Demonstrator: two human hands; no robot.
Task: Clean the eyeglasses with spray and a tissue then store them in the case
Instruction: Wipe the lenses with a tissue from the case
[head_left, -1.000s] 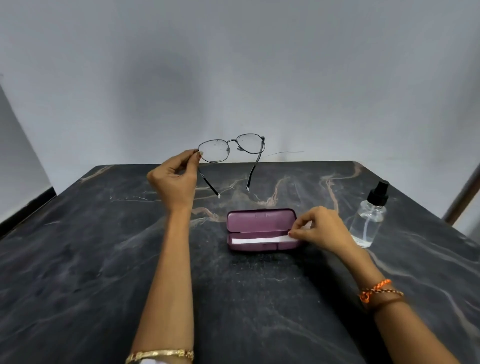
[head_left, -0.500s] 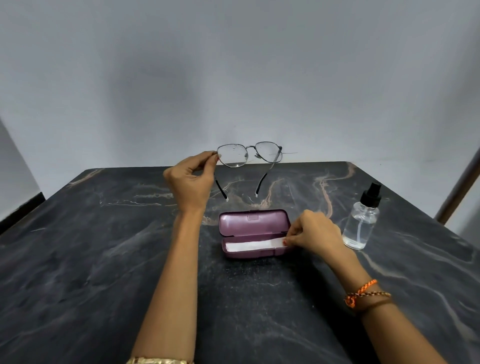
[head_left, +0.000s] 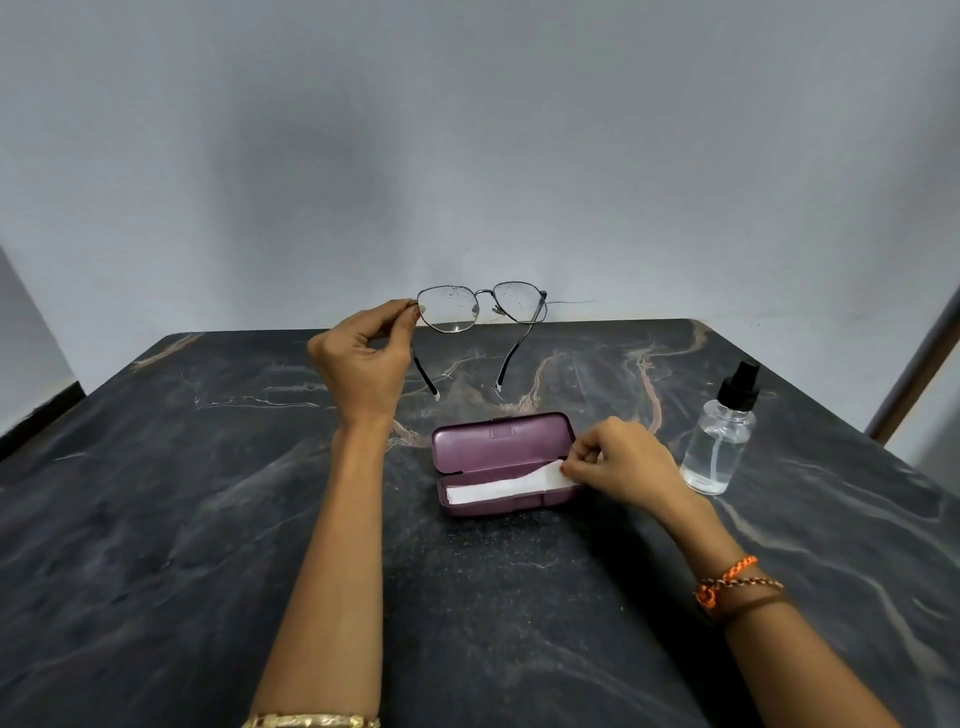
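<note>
My left hand (head_left: 363, 364) pinches the left corner of the thin metal eyeglasses (head_left: 480, 309) and holds them in the air above the far part of the table, temples unfolded and pointing toward me; droplets dot both lenses. A purple case (head_left: 498, 439) lies open in the middle of the table. A folded white tissue (head_left: 498, 489) lies along its lower half. My right hand (head_left: 623, 462) pinches the tissue's right end, which is lifted slightly off the case. A clear spray bottle (head_left: 719, 441) with a black nozzle stands upright to the right of the case.
Everything rests on a dark marble table (head_left: 208, 519) with pale veins. A plain grey wall (head_left: 467, 156) rises behind the table's far edge. A brown strip (head_left: 914, 384) slants at the far right.
My left hand has carried the eyeglasses a little to the right, now facing me squarely. My right hand has raised the tissue's right end off the case.
</note>
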